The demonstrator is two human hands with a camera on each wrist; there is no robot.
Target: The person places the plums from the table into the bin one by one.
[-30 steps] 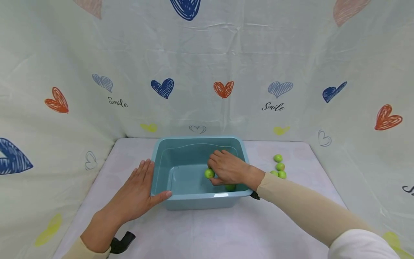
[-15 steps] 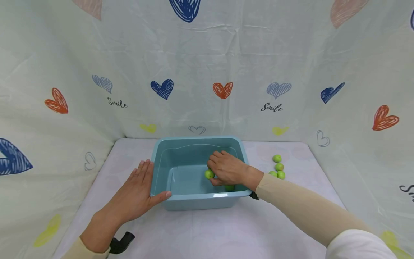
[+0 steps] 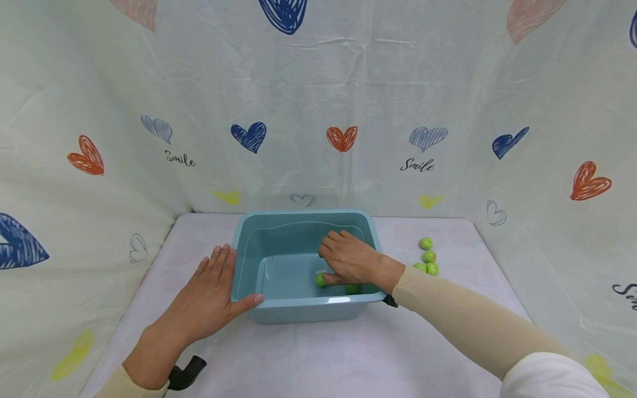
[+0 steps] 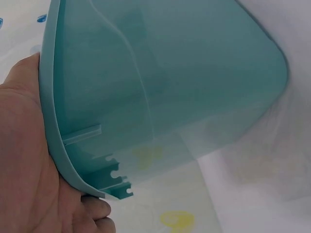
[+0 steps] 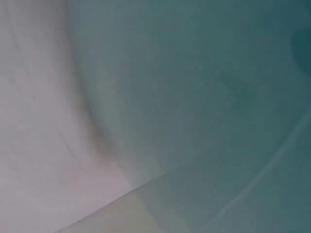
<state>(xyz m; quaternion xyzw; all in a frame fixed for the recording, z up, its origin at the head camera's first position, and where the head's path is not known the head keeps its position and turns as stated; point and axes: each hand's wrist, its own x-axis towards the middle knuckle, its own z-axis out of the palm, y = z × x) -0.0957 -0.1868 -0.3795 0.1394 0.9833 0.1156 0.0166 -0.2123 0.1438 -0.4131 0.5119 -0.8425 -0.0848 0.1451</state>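
Note:
A blue-green plastic basin (image 3: 293, 216) stands on the table. My left hand (image 3: 206, 298) rests on its left side with straight fingers, the thumb over the front rim; the left wrist view shows this hand (image 4: 26, 150) along the rim. Inside the basin is my right hand (image 3: 350, 258), its fingers loosely bent with nothing seen gripped. Just below its fingers, beside the thumb, one small round green fruit (image 3: 320, 280) lies on the basin floor. A second green fruit (image 3: 353, 288) shows partly under the hand. The right wrist view shows only the basin's outer wall (image 5: 184, 97).
Several more green fruits (image 3: 429, 256) lie grouped on the table right of the basin. A white cloth (image 3: 318, 359) covers the tabletop. Behind and on both sides hangs a pale curtain (image 3: 298, 83) printed with hearts.
The green fruit in my right fingers has dropped onto the basin floor. My right hand stays in nearly the same spot, and the left hand has not moved.

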